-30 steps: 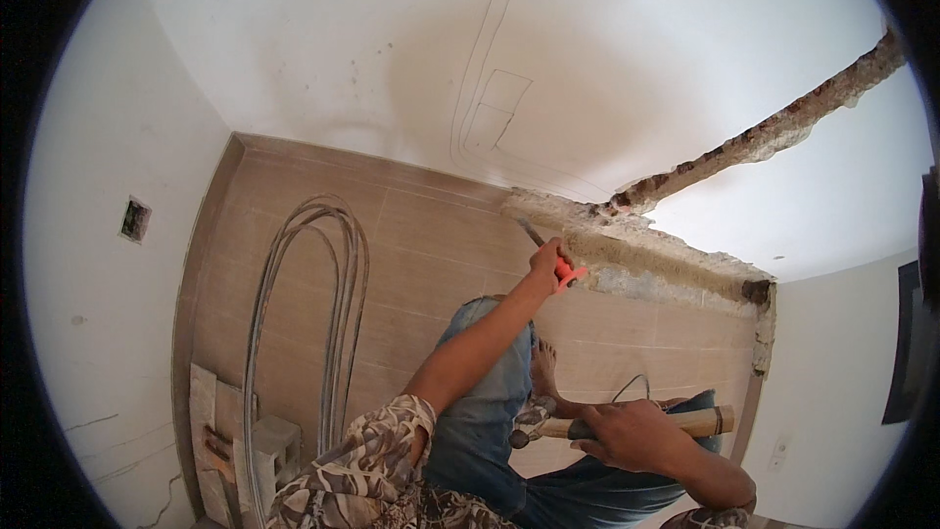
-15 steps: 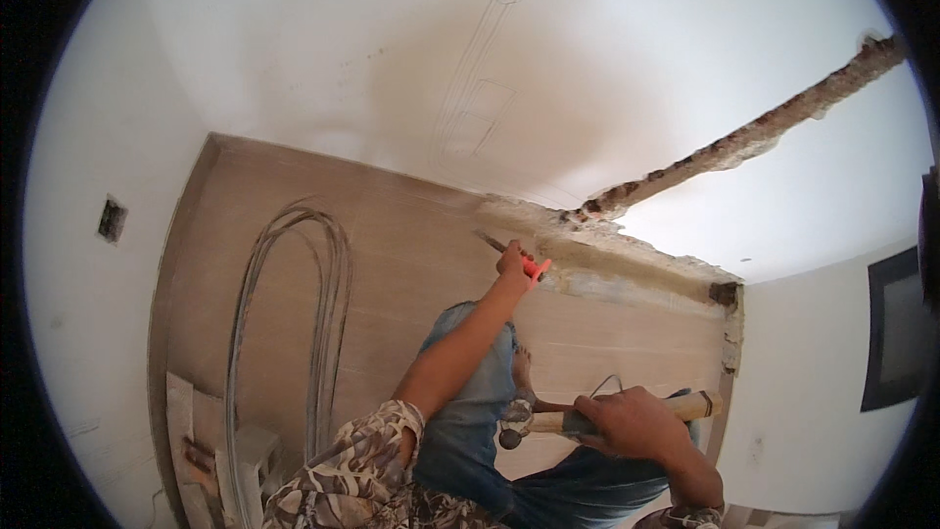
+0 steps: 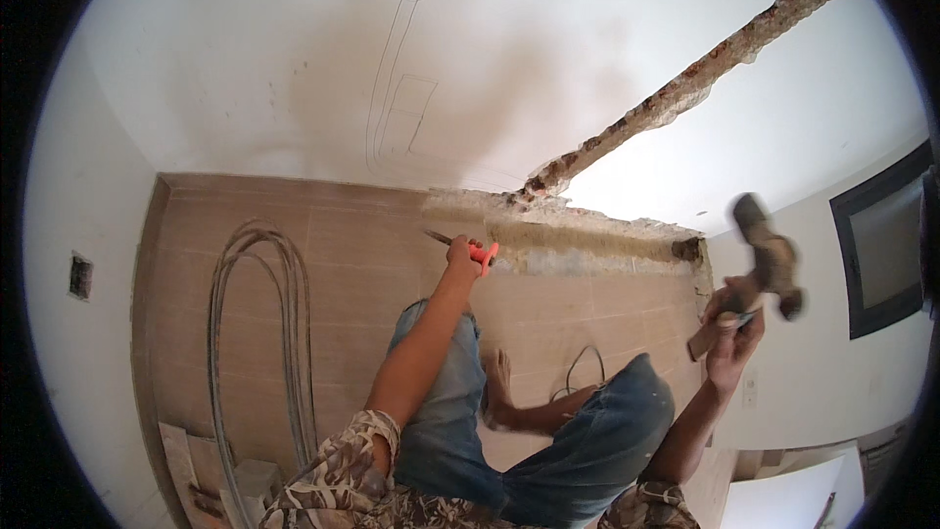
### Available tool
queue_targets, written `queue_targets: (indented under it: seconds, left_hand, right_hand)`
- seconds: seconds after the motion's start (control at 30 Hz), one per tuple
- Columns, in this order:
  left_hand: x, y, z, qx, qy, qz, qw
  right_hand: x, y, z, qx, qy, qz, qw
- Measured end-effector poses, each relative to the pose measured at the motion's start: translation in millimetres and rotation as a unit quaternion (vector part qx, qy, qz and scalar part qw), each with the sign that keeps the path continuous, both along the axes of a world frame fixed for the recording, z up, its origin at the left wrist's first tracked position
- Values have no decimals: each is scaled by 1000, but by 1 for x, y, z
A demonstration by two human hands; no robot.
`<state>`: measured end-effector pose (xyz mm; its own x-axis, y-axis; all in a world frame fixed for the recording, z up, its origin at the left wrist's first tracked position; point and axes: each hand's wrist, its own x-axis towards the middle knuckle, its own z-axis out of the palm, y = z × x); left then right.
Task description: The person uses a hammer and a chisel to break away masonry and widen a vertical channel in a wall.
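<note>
My left hand (image 3: 460, 253) is closed around a chisel (image 3: 485, 257) with a red-orange hand guard. Its dark blade points up and left, toward the left end of the broken-out strip (image 3: 558, 235) along the foot of the wall. Whether the tip touches anything, I cannot tell. On the right, my right hand (image 3: 732, 343) grips a hammer (image 3: 775, 260) by its wooden handle, raised beside my bent knee. The hammer's head is smeared by motion and well apart from the chisel.
A rough channel (image 3: 676, 93) runs diagonally up the white wall, beside pencilled outlines (image 3: 392, 88). Bundled grey cable or conduit (image 3: 217, 333) lies looped on the tiled floor (image 3: 352, 264) at left. A thin dark cable (image 3: 571, 372) lies near my bare foot (image 3: 497, 387).
My right hand has swung the hammer up and right from over my knee, turning its head upward. The whole view has shifted; my left hand keeps its hold on the chisel.
</note>
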<state>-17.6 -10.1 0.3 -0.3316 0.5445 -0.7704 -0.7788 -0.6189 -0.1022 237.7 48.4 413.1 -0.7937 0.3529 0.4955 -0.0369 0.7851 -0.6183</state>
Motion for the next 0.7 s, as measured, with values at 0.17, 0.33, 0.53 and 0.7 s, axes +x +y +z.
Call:
queue_targets:
  seconds: [0.17,0.33,0.53,0.7]
  left_hand:
    - [-8,-23,14,19,0,69,997]
    - [-11,-54,23,-12,167,39,985]
    - [-2,-52,31,39,66,34,996]
    - [9,-58,72,16,97,25,995]
  right_hand:
    - [-30,36,-31,-156,224,12,962]
    - [-25,103,-113,-272,110,-55,954]
    - [2,124,-283,-449,-138,-221,854]
    - [30,93,-400,-690,-224,-209,656]
